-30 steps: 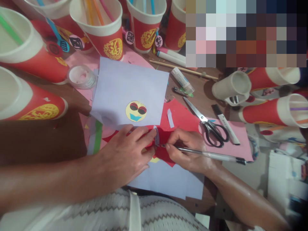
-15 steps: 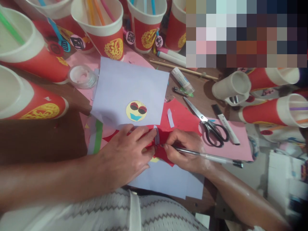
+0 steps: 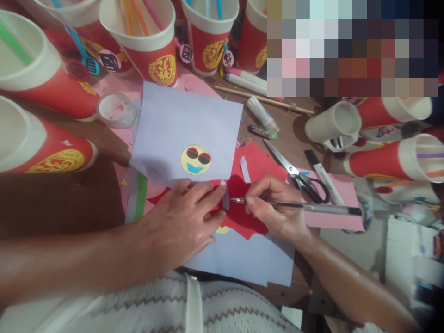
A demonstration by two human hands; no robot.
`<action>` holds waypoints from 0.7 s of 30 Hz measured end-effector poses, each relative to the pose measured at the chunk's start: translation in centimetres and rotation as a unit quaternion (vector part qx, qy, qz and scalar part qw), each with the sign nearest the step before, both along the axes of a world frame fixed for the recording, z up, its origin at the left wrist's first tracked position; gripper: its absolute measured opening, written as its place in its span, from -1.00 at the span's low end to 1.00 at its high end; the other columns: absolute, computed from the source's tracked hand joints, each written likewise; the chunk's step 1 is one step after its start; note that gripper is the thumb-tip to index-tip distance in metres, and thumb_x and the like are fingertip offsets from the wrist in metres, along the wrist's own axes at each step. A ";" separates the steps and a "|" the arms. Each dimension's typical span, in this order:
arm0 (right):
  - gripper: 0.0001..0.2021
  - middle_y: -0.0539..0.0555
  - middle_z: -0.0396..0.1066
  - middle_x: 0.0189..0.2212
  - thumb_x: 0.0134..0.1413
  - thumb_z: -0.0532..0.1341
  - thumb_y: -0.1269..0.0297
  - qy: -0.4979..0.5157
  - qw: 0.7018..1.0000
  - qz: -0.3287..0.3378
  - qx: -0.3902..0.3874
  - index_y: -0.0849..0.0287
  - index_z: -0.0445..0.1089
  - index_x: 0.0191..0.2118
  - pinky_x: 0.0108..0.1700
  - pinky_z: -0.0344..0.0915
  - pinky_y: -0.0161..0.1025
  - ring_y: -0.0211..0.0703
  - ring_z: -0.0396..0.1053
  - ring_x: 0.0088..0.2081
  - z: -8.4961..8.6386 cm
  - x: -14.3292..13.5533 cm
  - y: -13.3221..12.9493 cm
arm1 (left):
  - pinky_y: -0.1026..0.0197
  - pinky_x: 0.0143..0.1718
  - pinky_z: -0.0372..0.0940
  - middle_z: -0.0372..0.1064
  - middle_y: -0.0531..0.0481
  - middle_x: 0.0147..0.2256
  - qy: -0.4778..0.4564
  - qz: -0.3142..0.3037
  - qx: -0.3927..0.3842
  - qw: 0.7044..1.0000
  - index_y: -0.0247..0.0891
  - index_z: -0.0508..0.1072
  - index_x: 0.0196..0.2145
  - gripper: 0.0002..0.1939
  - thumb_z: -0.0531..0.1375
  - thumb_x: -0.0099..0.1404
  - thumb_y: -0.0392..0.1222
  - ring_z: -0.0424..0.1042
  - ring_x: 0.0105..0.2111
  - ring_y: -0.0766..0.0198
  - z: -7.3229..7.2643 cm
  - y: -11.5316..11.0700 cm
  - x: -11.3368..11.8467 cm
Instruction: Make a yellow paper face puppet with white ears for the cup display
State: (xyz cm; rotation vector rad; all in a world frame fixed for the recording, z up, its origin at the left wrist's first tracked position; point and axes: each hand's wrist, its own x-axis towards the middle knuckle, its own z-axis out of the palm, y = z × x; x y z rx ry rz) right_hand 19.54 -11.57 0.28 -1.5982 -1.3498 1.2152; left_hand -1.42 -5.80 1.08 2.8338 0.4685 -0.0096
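Note:
My right hand (image 3: 274,208) pinches a clear pen (image 3: 312,207), its tip just right of a small lilac strip (image 3: 225,196). That strip lies on red paper (image 3: 258,180). My left hand (image 3: 190,212) rests flat with fingers spread, its fingertips at the strip's left edge. A second lilac strip (image 3: 245,169) sits higher on the red paper. Above my left hand is a lilac sheet (image 3: 190,115) bearing a yellow paper face (image 3: 195,160) with dark round eyes and a blue mouth. More lilac paper (image 3: 239,259) lies under the red paper, near my body.
Red and white paper cups (image 3: 138,41) with coloured straws stand at the back and left. Black-handled scissors (image 3: 298,172), a marker (image 3: 324,178), a glue tube (image 3: 262,114) and a wooden stick (image 3: 263,99) lie on the right. A white mug (image 3: 333,126) is behind them.
My right hand has moved slightly up and right, and the pen has swung to nearly level, its tip lifted from the strip's lower end. My left hand has stayed in place.

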 end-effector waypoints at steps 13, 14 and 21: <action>-0.86 -0.04 0.40 -0.43 0.03 0.23 0.34 0.029 0.972 -0.183 0.146 0.10 0.30 -0.24 -0.42 0.35 -0.29 -0.29 0.36 -0.49 -0.7 0.0 1.4 | -0.09 -0.14 0.22 0.32 -0.12 -0.01 -0.064 0.011 -0.055 0.996 -0.17 0.48 -0.29 -0.81 0.06 0.30 -0.18 0.27 -0.06 0.00 0.1 1.1 0.1; -0.85 -0.03 0.40 -0.41 0.03 0.23 0.35 0.018 0.973 -0.183 0.142 0.10 0.30 -0.23 -0.41 0.35 -0.29 -0.29 0.36 -0.48 -0.7 0.0 1.4 | -0.08 -0.14 0.23 0.32 -0.13 -0.02 -0.075 0.013 -0.060 0.995 -0.18 0.49 -0.32 -0.79 0.05 0.30 -0.19 0.28 -0.07 0.01 0.1 1.2 0.1; -0.82 0.04 0.41 -0.33 0.09 0.19 0.33 -0.149 0.969 -0.121 0.154 0.11 0.28 -0.16 -0.32 0.35 -0.25 -0.21 0.41 -0.36 -0.6 0.6 1.2 | 0.08 -0.18 0.28 0.38 -0.10 -0.12 -0.150 0.064 -0.111 0.980 -0.26 0.47 -0.44 -0.76 0.05 0.30 -0.24 0.38 -0.20 0.17 0.6 1.8 0.2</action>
